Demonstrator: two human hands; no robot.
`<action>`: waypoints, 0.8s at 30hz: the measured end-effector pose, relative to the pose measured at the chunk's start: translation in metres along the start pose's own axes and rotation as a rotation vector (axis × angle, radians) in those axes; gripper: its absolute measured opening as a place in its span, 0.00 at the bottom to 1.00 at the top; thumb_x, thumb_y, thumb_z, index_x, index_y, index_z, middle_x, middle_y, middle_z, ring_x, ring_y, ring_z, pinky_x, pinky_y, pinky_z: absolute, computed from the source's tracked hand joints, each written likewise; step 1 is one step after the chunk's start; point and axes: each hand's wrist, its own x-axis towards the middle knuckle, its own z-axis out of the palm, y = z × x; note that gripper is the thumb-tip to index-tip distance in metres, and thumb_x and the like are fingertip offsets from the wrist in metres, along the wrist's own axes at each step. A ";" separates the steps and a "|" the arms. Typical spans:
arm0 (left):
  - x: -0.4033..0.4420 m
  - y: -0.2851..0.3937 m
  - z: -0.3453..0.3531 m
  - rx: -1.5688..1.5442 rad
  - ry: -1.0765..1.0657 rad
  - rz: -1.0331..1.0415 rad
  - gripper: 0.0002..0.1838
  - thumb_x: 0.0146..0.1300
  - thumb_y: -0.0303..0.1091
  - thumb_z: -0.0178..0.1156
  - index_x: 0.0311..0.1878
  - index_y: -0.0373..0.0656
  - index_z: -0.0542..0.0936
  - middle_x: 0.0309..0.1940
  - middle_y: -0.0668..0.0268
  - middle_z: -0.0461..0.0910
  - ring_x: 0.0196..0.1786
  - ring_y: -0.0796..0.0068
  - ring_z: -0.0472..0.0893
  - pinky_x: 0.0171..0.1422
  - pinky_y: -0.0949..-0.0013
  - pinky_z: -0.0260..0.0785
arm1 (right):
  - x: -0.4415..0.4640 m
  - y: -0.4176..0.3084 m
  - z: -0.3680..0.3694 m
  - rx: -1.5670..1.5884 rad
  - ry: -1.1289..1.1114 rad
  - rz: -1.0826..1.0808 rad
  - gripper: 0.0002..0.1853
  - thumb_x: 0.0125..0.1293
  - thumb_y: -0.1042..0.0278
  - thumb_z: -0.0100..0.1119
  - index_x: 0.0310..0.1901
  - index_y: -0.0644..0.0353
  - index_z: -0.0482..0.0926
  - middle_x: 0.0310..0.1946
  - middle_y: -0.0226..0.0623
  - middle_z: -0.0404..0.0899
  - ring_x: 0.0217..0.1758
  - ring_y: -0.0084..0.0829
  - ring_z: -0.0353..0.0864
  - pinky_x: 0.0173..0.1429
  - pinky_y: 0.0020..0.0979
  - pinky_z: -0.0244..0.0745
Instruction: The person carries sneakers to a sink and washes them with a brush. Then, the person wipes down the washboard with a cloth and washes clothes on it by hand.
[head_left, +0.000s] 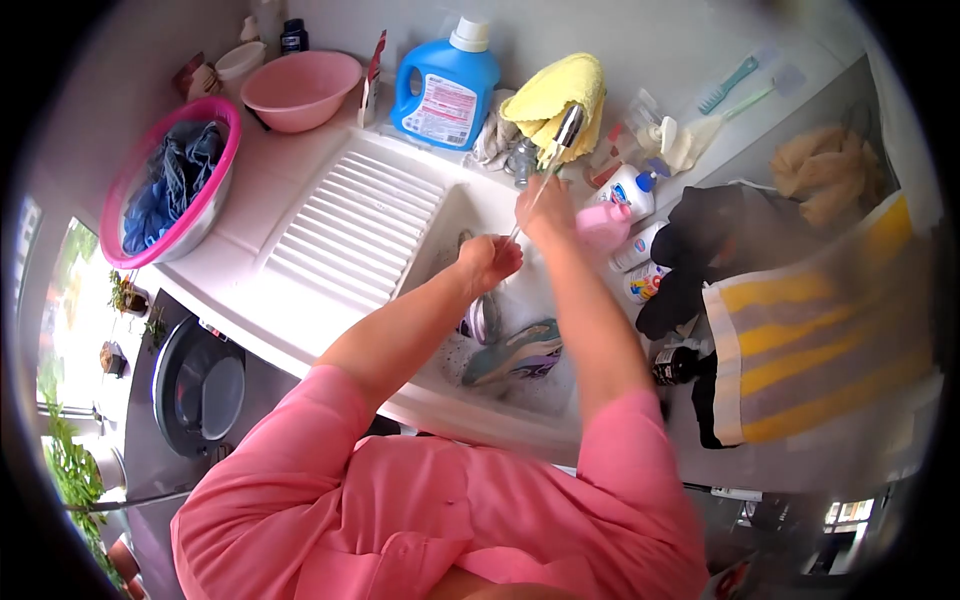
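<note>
Both your hands are over the white sink [480,205], where a thin stream of water runs down from the tap [568,128] past your fingers. Your left grip [490,262] is released, palm turned up and fingers loosely curled, with no object in it that shows; your right grip [545,212] is higher up and nearer the tap, beside the stream, and you cannot tell from this angle whether it is clenched or loose, as its fingers are partly hidden. Below your hands, in the sudsy water, the teal-and-grey shoe [515,352] lies between your forearms, and a second shoe [484,318] sits just beyond it, partly covered by your left forearm. To your left, the ribbed washboard [350,215] adjoins the sink, and on the white desk [225,215] past it are a basin with a bright pink rim [232,120], holding blue clothes [175,185], and a pale pink bowl [300,95]. Behind the sink stands a blue detergent bottle [445,95], with a yellow cloth [560,95] draped by the tap. On your right are a pink bottle [605,226], a white pump bottle [627,190] and a yellow-and-grey striped cloth [800,345].
</note>
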 end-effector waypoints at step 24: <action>0.004 -0.025 0.007 -0.266 0.229 0.003 0.12 0.65 0.31 0.43 0.28 0.44 0.73 0.17 0.66 0.74 0.17 0.73 0.73 0.18 0.69 0.66 | 0.060 0.034 0.066 1.816 -0.064 0.991 0.25 0.59 0.66 0.53 0.59 0.57 0.64 0.63 0.38 0.62 0.62 0.38 0.63 0.63 0.50 0.59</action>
